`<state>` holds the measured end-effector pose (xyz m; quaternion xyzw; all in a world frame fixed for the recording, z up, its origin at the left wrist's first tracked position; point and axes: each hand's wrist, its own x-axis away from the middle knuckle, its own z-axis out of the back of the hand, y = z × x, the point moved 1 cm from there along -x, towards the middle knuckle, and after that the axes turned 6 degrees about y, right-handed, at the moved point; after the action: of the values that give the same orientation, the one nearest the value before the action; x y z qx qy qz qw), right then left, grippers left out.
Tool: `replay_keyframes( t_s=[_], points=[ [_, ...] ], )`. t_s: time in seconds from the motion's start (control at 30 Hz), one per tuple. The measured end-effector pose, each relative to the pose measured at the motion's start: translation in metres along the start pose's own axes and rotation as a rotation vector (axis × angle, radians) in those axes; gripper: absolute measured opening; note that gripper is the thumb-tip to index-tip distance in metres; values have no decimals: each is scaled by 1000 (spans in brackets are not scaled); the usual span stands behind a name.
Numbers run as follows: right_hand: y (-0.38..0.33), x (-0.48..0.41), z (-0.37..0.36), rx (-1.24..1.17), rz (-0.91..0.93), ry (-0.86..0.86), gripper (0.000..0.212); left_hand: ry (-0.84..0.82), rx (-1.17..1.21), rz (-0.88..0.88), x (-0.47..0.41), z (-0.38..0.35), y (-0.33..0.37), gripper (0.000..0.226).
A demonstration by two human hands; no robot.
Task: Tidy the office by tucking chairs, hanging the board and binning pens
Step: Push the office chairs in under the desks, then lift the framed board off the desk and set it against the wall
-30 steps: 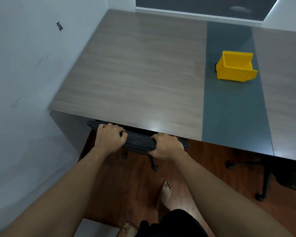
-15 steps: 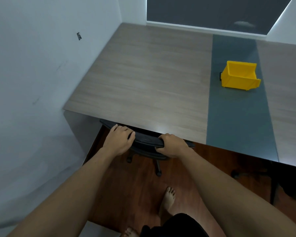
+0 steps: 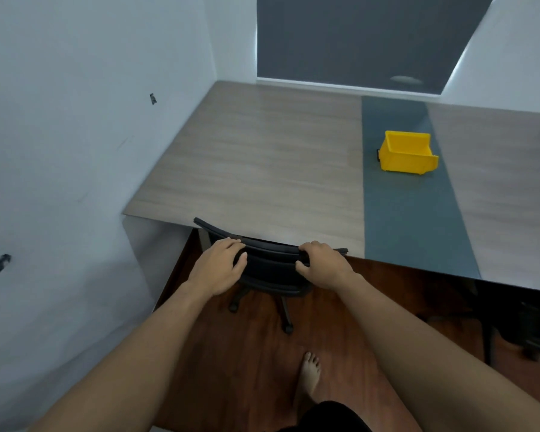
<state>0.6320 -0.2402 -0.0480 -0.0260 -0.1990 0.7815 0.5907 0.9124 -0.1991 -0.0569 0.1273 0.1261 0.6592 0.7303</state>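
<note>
A black office chair stands tucked at the near edge of the wood-grain desk, its seat hidden under the top. My left hand grips the left part of the chair's backrest top. My right hand grips the right part. A yellow plastic bin sits on the dark grey strip that runs across the desk. No pens or board show in view.
A white wall closes the left side right beside the desk. Another dark chair is under the desk at the right. My bare foot stands on the reddish wooden floor behind the chair's wheeled base.
The view has tilted up and stepped back a little. The chair's backrest now sits against the desk edge, slightly further in, with both hands still on it.
</note>
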Motion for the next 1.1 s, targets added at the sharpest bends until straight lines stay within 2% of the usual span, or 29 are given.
replay_keyframes(
  t_s=[0.23,0.5,0.8,1.1],
  points=[
    [37,65,17,-77,-150,114,55,-20,94,-182,4,-17,70,46],
    [156,119,39,-105,-295,156,54,-98,168,-312,-8,-66,187,45],
    [340,100,47,-133,-351,117,60,-115,223,-181,-69,-165,296,48],
    [480,46,20,-126,-328,54,86,-174,95,-113,-156,-273,365,73]
  ],
)
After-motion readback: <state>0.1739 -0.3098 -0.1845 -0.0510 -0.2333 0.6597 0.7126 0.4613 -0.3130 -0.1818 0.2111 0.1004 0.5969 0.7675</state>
